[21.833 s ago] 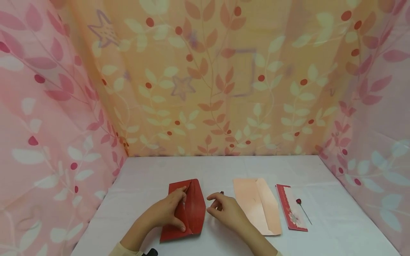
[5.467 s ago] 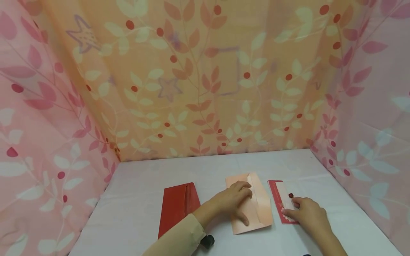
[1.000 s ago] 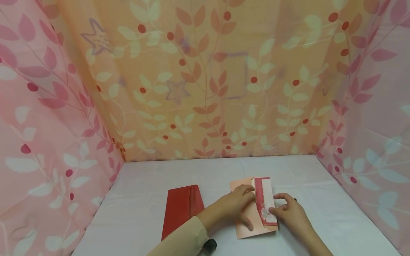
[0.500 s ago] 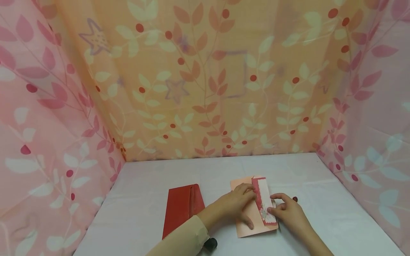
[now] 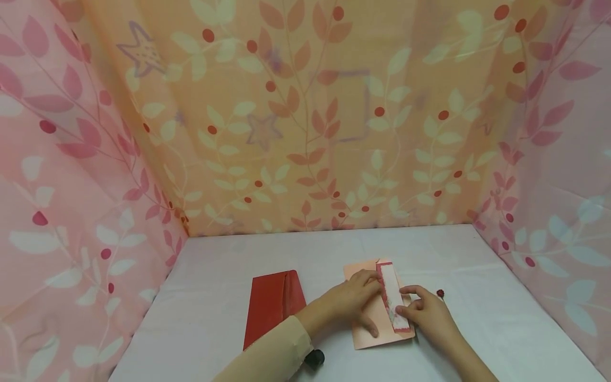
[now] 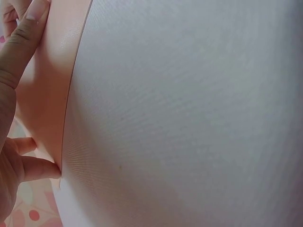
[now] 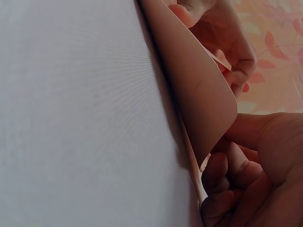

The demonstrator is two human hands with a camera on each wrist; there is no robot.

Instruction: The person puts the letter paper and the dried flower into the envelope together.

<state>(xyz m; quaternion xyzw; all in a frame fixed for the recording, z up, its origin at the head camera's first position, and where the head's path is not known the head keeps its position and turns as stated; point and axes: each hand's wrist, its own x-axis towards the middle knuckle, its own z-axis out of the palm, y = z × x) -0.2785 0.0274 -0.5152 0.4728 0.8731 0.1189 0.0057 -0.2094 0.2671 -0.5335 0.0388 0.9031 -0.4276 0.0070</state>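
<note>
The right hand (image 5: 429, 317) pinches the long red-bordered white card (image 5: 393, 297) with curled fingers, at the flap of the pale peach paper envelope (image 5: 369, 337). The left hand (image 5: 350, 305) presses that envelope flat on the white tablecloth (image 5: 215, 297), thumb and fingers spread along its edges. A small red-headed pin (image 5: 440, 293) lies just beside the right hand. A closed red paper envelope (image 5: 272, 305) lies well to the left, partly covered by the beige sleeve (image 5: 272, 355).

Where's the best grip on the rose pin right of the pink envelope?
Probably the thin stem, pinched from above. The rose pin lies flat on the white table, just beyond the right hand; the bud is small and rounded, and most of the stem is hidden behind that hand.
</note>
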